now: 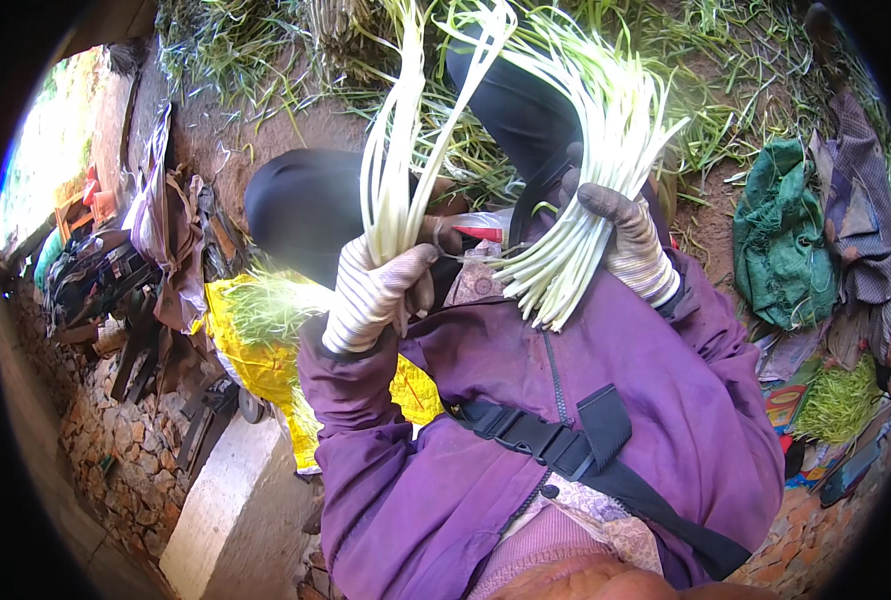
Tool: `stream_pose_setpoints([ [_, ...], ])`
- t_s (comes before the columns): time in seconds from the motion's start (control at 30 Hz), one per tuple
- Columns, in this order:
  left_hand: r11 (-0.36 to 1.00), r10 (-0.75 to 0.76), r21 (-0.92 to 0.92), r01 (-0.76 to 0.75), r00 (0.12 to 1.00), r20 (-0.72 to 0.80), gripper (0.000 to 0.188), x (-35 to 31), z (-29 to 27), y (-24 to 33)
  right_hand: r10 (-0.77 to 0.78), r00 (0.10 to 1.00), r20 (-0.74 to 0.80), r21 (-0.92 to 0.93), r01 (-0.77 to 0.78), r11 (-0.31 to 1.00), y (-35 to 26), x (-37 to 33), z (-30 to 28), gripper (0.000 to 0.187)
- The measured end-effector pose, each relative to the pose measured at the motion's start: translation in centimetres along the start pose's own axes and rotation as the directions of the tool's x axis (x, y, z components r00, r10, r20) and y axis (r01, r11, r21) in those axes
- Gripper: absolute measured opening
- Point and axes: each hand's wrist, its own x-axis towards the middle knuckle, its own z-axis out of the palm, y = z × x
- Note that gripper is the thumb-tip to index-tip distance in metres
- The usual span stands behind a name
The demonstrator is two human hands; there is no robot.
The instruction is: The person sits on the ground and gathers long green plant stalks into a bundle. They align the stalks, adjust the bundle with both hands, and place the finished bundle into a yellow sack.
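Observation:
My left hand (384,292), in a striped glove with bare fingertips, is closed round a small bundle of long pale stalks (391,190), white below and green toward the top. Farther right, my right hand (634,238), gloved the same way, grips a thicker bunch of pale stalks (588,170). Its cut white ends fan out low over my purple jacket (606,370), while the greener ends point up and away. The two bundles are apart. Between my hands, a small red-and-clear plastic piece (481,232) lies near my lap.
Loose green leaves (736,60) litter the ground ahead. At left are a yellow sack (251,345) with fine greens on it, a heap of cloth and bags (101,275) and a pale block (231,500). A green woven sack (784,235) and more greens (838,402) lie at right.

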Motion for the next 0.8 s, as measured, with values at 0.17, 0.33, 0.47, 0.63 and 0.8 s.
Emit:
stream_pose_setpoints([
  [0.17, 0.982, 0.110, 0.160, -0.101, 0.993, -0.049, 0.026, 1.7, 2.6, -0.9, -0.013, 0.999, -0.038, -0.035, 0.012, 0.999, 0.2, 0.0, 0.2, 0.050],
  [0.33, 0.941, 0.272, 0.168, -0.293, 0.952, 0.138, 0.026, 4.3, 7.5, -3.1, -0.013, 1.000, -0.010, -0.012, 0.013, 1.000, 0.3, 0.2, 0.2, 0.048],
  [0.47, 0.965, 0.256, -0.004, -0.261, 0.944, 0.208, 0.032, 5.4, 8.3, -4.2, -0.013, 1.000, -0.027, -0.071, 0.011, 0.997, 0.5, 0.1, 0.4, 0.048],
  [0.63, 0.994, 0.111, -0.027, -0.108, 0.980, 0.163, 0.028, 4.7, 7.4, -3.2, 0.028, 0.999, 0.020, -0.042, -0.027, 0.999, 0.2, -0.1, 0.6, 0.044],
  [0.8, 0.999, 0.050, 0.000, -0.050, 0.985, 0.163, 0.029, 4.7, 6.6, -2.1, 0.067, 0.996, 0.058, 0.007, -0.068, 0.998, -0.2, -0.2, 0.5, 0.050],
])
